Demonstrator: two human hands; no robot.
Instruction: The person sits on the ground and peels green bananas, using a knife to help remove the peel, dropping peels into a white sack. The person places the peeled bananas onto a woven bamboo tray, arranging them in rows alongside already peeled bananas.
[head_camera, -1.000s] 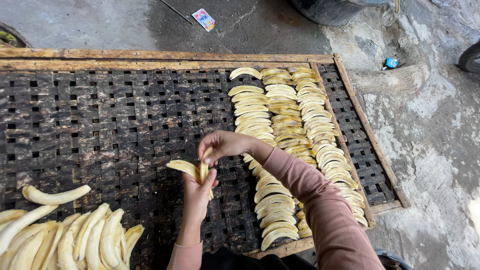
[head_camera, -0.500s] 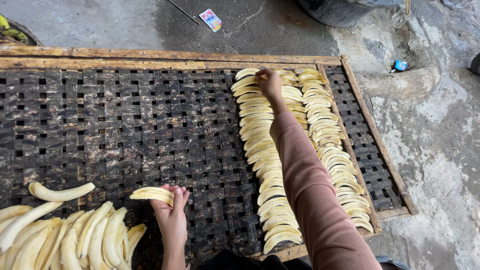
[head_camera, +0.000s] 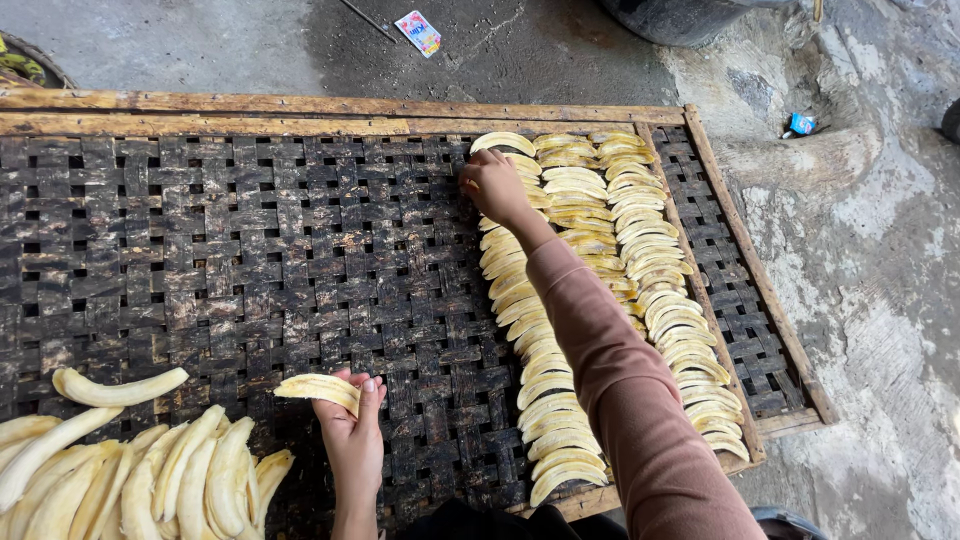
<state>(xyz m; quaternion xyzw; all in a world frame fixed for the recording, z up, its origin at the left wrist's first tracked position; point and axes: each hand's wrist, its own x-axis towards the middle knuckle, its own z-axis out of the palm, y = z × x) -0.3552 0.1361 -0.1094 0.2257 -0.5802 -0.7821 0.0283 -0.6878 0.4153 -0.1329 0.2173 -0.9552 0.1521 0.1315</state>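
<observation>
My left hand (head_camera: 352, 430) holds a small stack of thin yellow banana slices (head_camera: 318, 390) low over the dark woven drying rack (head_camera: 250, 260). My right hand (head_camera: 492, 185), in a pink sleeve, reaches far across the rack, its fingers closed and touching the rack's surface at the left edge of the rows of laid-out banana slices (head_camera: 600, 260), near their far end. I cannot tell whether a slice is under its fingers. A pile of peeled whole bananas (head_camera: 130, 470) lies at the near left, beside my left hand.
The rack has a wooden frame (head_camera: 330, 105) and rests on wet concrete ground. A small colourful packet (head_camera: 421, 32) lies beyond the far edge, a blue scrap (head_camera: 800, 124) at the right. A dark round container (head_camera: 690, 15) stands at the top.
My right hand left the slices held at my left hand and reached out to the far end of the rows. It has since shifted slightly left. My left hand moved left with the stack.
</observation>
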